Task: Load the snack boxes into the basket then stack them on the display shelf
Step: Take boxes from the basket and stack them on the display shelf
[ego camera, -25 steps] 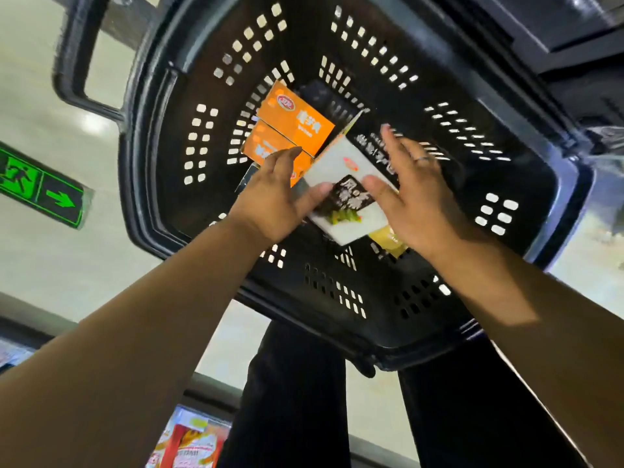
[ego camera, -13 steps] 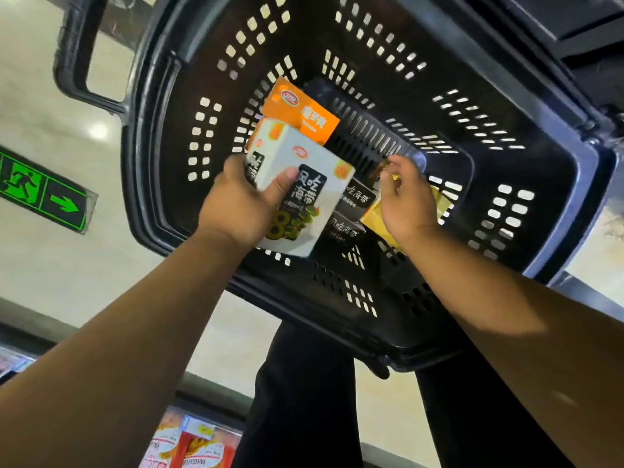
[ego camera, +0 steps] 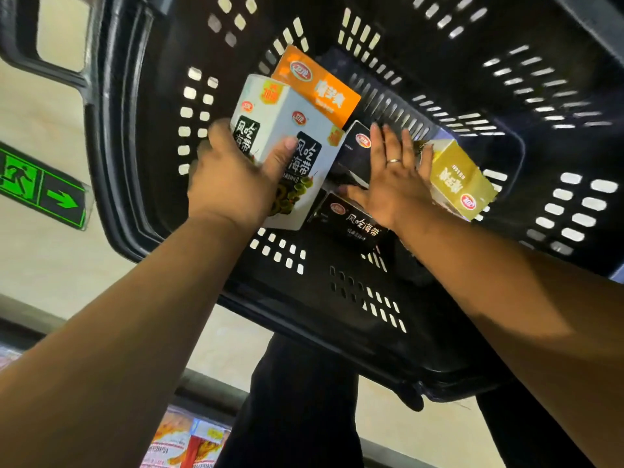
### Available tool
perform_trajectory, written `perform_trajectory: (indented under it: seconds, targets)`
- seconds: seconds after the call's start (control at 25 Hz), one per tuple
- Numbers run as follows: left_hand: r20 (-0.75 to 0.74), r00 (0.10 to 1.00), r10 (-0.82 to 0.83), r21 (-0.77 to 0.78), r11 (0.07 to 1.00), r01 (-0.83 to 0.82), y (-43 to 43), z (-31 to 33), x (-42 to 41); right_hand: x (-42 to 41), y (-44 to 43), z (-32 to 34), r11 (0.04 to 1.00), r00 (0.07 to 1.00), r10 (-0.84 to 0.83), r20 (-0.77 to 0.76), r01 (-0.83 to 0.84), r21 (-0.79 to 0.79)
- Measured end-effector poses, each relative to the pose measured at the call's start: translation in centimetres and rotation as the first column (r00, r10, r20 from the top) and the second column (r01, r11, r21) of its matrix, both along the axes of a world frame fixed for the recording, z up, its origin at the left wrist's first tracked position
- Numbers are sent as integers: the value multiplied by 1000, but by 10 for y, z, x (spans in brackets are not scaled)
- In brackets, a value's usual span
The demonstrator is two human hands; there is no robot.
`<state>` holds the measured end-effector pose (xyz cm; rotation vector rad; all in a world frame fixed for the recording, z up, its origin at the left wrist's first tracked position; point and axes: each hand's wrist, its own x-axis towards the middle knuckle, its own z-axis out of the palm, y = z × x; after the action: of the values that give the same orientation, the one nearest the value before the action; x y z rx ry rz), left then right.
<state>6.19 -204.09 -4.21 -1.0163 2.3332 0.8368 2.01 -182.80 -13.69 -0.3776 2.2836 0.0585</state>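
A white cardboard snack box (ego camera: 282,111) is gripped by the left hand (ego camera: 233,184) inside the black perforated plastic basket (ego camera: 439,298); a black box (ego camera: 354,157) is touched by the outspread right hand (ego camera: 393,179).

The left hand (ego camera: 233,190) and the right hand (ego camera: 395,184) were both bare, and the forearms were uncovered as far as the frame edge. The right hand carried one thin, plain ring (ego camera: 393,160), pale metallic in tone, seated near the base of a finger. Legwear consisted of plain black trousers (ego camera: 297,400) in a matte fabric, showing soft creases.
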Motion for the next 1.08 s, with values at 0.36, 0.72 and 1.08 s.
perform_trajectory:
  seconds: [0.36,0.72,1.08]
  targets:
    - [19,996,92,45,995,-93,8,39,-8,-14,17,61,916,962,-268,-51,238,-322]
    - [-72,967,243,236,947,-220,17,221,-15,-36,63,305,645,801,-580,149,564,-516]
    - [-182,970,163,433,899,-70,26,457,-7,-33,105,575,365,700,-608,373,664,-652]
